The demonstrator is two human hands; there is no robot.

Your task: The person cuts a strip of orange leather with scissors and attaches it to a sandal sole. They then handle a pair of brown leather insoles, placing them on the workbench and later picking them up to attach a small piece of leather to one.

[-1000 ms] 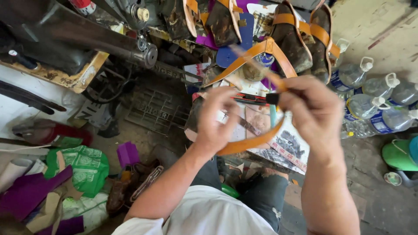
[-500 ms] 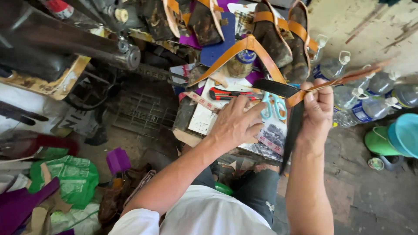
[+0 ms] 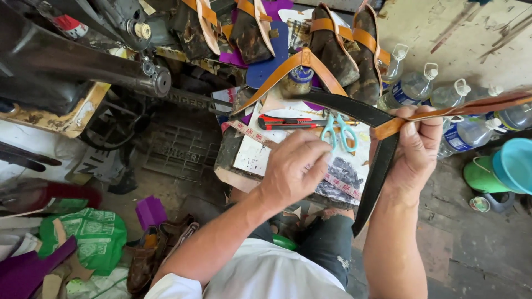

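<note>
Your right hand (image 3: 413, 149) pinches the long, floppy tan-and-black leather strap (image 3: 382, 124) at right of frame. Your left hand (image 3: 293, 169), loosely curled and holding nothing, hovers over the cluttered desk (image 3: 249, 160). The strap looks light and limp, so grip it near the fold.

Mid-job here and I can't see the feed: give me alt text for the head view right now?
The right hand grips a tan-and-black leather strap above a small cluttered work board, while the left hand reaches down to a measuring tape lying on it. Turquoise-handled scissors and a red utility knife lie just beyond.
</note>
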